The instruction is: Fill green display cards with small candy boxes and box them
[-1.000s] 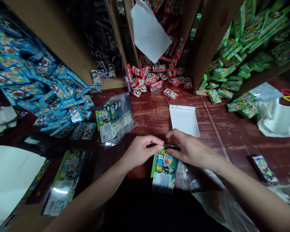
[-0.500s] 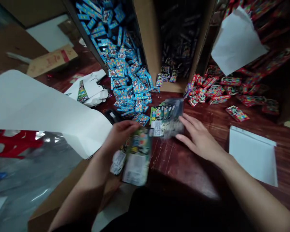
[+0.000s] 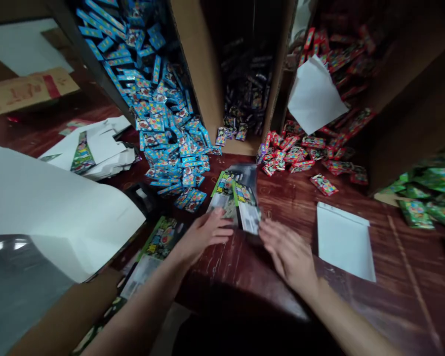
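Two or more printed plastic bags point(image 3: 227, 187), green and dark with pale panels, lie overlapping on the dark red table point(image 3: 222, 267). My left hand point(image 3: 205, 235) is at their lower left edge, fingers stretched out and holding nothing. At the lower right corner of the nearer bag, the fingertips of my right hand point(image 3: 287, 249) rest on or beside it, fingers extended. Another printed bag point(image 3: 161, 242) lies to the left, partly covered by my left forearm.
Small blue packets point(image 3: 181, 148) spill from a carton at the back left. Dark packets point(image 3: 250, 94) fill the middle carton; red packets point(image 3: 294, 148) spread at the right, green ones point(image 3: 417, 212) farther right. A white tray point(image 3: 344, 242) and a pile of white paper point(image 3: 103, 153) lie on the table.
My left hand has let go of the bag it held, which now lies at the left, and has moved to the middle bags. Those bags now fan apart. The view has shifted right.
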A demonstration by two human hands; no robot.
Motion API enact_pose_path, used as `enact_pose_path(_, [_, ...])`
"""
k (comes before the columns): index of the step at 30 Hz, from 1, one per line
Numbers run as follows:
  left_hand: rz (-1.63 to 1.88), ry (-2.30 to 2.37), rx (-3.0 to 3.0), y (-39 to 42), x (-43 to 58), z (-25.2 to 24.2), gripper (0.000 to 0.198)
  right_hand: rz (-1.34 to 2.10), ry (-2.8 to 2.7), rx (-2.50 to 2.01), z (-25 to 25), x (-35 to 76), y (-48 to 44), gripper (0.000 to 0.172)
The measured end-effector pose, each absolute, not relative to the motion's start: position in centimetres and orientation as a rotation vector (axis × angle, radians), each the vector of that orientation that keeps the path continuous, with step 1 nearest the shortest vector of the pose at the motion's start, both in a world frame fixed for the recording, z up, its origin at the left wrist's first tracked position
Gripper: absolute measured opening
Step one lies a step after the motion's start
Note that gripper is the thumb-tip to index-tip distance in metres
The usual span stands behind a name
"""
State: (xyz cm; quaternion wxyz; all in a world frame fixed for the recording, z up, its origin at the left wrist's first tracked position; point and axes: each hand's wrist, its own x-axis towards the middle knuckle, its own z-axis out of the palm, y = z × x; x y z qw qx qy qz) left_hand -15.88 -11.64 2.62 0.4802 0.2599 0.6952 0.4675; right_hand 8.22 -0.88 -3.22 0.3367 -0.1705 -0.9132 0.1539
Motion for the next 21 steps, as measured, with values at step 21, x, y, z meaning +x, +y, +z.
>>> enact_pose_path(21, [0.562,1.082,1.053,-2.6,-2.4,2.1,0.014,0.660,-2.612,-0.874,3.8,20.5,3.3,0.030])
